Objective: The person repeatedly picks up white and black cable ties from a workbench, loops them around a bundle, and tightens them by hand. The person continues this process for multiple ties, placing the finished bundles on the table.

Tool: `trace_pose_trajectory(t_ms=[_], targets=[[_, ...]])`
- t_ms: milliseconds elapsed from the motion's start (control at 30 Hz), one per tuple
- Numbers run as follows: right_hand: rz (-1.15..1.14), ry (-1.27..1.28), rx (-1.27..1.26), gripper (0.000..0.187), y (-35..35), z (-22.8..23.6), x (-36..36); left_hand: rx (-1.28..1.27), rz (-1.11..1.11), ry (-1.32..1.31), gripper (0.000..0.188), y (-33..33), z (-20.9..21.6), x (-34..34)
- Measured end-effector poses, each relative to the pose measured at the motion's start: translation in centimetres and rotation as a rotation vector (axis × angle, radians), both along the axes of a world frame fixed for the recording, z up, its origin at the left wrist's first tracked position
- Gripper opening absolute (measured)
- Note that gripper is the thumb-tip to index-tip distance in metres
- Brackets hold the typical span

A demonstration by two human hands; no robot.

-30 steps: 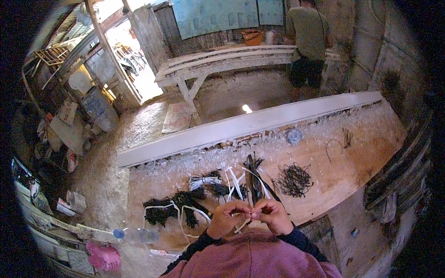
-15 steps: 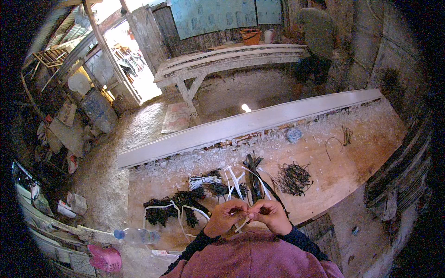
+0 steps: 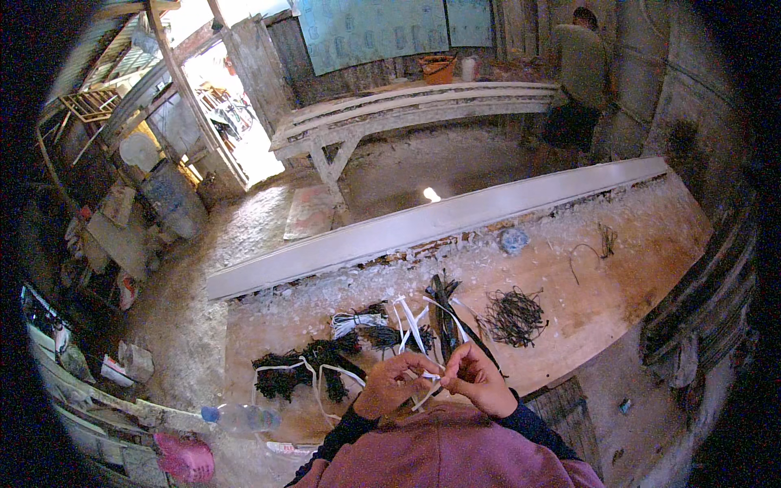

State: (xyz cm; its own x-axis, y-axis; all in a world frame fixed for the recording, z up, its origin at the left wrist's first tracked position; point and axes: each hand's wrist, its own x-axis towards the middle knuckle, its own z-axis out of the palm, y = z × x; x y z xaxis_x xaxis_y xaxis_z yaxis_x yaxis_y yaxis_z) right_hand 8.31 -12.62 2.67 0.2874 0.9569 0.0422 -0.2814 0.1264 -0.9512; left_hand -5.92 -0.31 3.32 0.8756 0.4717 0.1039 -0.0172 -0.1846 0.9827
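Observation:
My left hand (image 3: 392, 384) and my right hand (image 3: 480, 381) meet at the near edge of the wooden table, close to my chest. A thin white strip (image 3: 423, 398) passes between them. Thumb and forefinger of the right hand pinch it, while the left fingers curl round it, slightly blurred. Just beyond lie more white strips (image 3: 412, 324) and a bunch of flat black strips (image 3: 444, 313). Dark bundled cords (image 3: 282, 376) rest beside my left hand, near a tied white cord bundle (image 3: 358, 320). Right of these sits a loose tangle of black cord (image 3: 516, 317).
A long white board (image 3: 439, 215) edges the table's far side, with pale crumbs along it. A crumpled blue-clear piece (image 3: 513, 240) lies there. A plastic bottle (image 3: 244, 417) and pink basket (image 3: 184, 457) are at lower left. Another person (image 3: 579, 81) stands by the back bench (image 3: 407, 106).
My hands have drawn slightly apart at the fingertips, and the left fingers have loosened and spread a little. The person at the back has moved right.

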Motion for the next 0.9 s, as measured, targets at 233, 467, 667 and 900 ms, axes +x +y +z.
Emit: trace_pose_trajectory(t_ms=[233,467,667,900], targets=[[0.067,-0.066,0.036,0.019,0.4,-0.7,-0.3,0.527,-0.076,0.01,0.018,0.4,0.1,0.0],[0.147,-0.292,-0.023,0.014,0.1,-0.1,-0.9,0.615,-0.089,-0.088,0.011,1.7,0.3,-0.9],[0.12,-0.468,0.073,0.015,-0.1,-0.3,-1.1,0.573,-0.123,-0.136,0.01,2.1,0.8,-1.0],[0.193,-0.073,0.031,0.015,-0.3,-0.1,-0.7,0.49,-0.092,-0.113,0.013,2.4,0.4,-0.2]])
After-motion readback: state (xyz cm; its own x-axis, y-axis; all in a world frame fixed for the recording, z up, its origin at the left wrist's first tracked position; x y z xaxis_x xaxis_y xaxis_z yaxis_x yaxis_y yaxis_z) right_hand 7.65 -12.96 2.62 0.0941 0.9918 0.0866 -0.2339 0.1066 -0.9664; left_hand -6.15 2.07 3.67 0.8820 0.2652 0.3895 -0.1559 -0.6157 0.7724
